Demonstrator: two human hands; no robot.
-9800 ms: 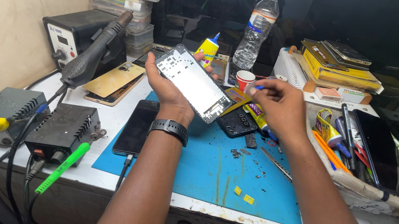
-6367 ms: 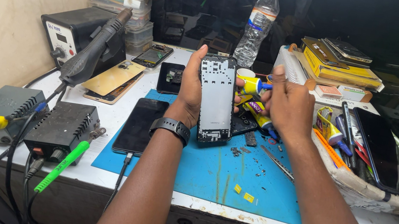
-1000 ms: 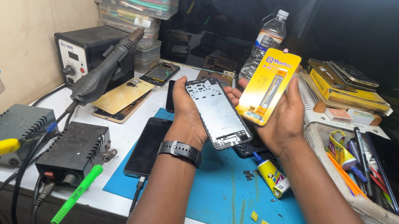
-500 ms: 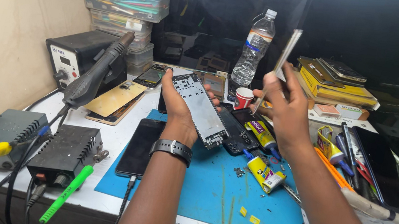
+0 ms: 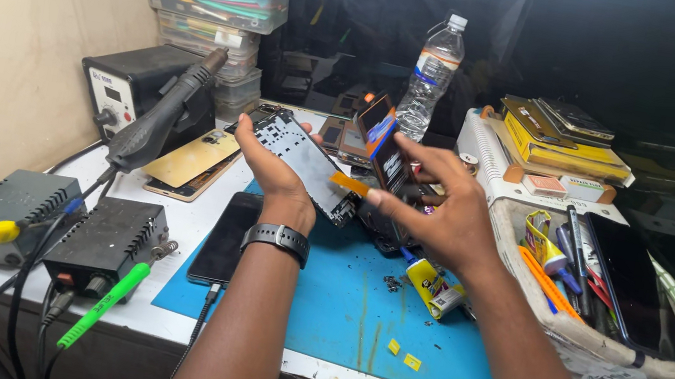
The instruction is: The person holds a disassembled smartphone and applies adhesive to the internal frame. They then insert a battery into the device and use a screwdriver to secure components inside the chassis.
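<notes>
The left hand (image 5: pixel 272 167) holds an opened phone frame (image 5: pixel 305 165) from below, with the fingers curled around its far edge. The frame is long and flat. Its top side is grey and silver with lots of tiny parts, and it tilts down toward the right hand (image 5: pixel 443 222). A small orange strip (image 5: pixel 349 184) sticks out near its lower end.

The right hand grips a thin flat package (image 5: pixel 382 147) between thumb and fingers, just above the frame. The package looks dark with some orange and blue, but it is turned almost edge-on and blurry, so its front is hard to make out.

Under both hands lies a blue mat (image 5: pixel 353 312). A yellow tube (image 5: pixel 436 288) rests on it just below the right hand. A black phone (image 5: pixel 225 237) lies beside the left wrist, partly hidden by the arm. A black watch (image 5: pixel 278 239) sits on that wrist. Things behind the hands are too dark to tell apart.
</notes>
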